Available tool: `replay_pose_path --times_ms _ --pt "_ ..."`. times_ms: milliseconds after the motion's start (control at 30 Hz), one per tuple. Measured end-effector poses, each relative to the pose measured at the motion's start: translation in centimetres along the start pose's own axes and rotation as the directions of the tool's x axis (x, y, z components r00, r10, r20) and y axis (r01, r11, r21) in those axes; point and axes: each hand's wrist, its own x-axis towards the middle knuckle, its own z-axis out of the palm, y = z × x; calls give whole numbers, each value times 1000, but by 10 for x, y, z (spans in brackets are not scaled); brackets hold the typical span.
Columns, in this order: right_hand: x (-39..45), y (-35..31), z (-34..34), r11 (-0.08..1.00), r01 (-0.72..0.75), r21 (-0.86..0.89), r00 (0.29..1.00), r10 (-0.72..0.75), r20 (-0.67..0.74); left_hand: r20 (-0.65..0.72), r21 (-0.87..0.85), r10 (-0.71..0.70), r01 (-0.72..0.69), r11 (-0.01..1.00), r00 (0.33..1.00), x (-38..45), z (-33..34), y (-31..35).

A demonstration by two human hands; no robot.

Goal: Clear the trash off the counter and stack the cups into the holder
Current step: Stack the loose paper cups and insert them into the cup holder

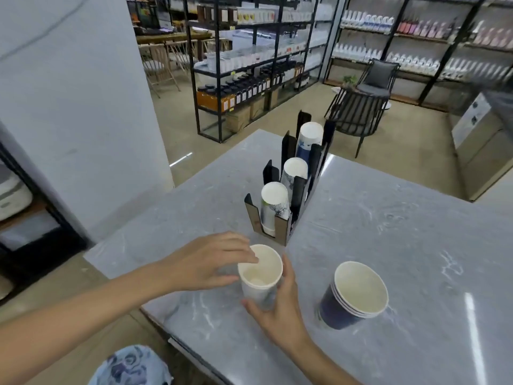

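A white paper cup (259, 276) stands upright near the front of the grey counter (388, 232). My right hand (277, 307) wraps around its lower side from the right. My left hand (211, 259) touches its rim from the left, fingers curled over the edge. To the right stands a short stack of dark blue cups (352, 298), open side up. Behind the white cup stands a black cup holder (288, 190) with three slots, each holding an upside-down stack of cups (273, 207).
The counter's left edge drops to the floor near a white pillar (83, 107). Black store shelves (249, 65) and a dark chair (358, 112) stand beyond the counter. A blue patterned cloth (130, 368) shows at the bottom.
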Motion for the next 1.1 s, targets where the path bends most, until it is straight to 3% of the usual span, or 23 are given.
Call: replay_pose_path --times_ms 167,433,600,800,933,1100 --pt "12 15 21 998 -56 -28 996 54 -75 -27 19 206 -206 978 978 7 6 -20" --pt "16 2 28 999 -21 42 973 30 -230 -21 -124 319 -319 940 948 20 -4 -38" --pt "17 -14 18 992 -32 119 955 66 -288 -105 -125 452 -463 878 886 50 -27 -38" --pt "35 -63 -10 988 73 134 909 -11 -416 -246 -19 533 -554 832 809 91 -70 -35" --pt "45 -89 -39 986 162 45 851 -117 -511 -379 -5 478 -518 855 793 118 -95 -50" --pt "66 -113 -79 972 236 -13 789 -199 -582 -453 -89 245 -317 944 857 145 -98 -73"
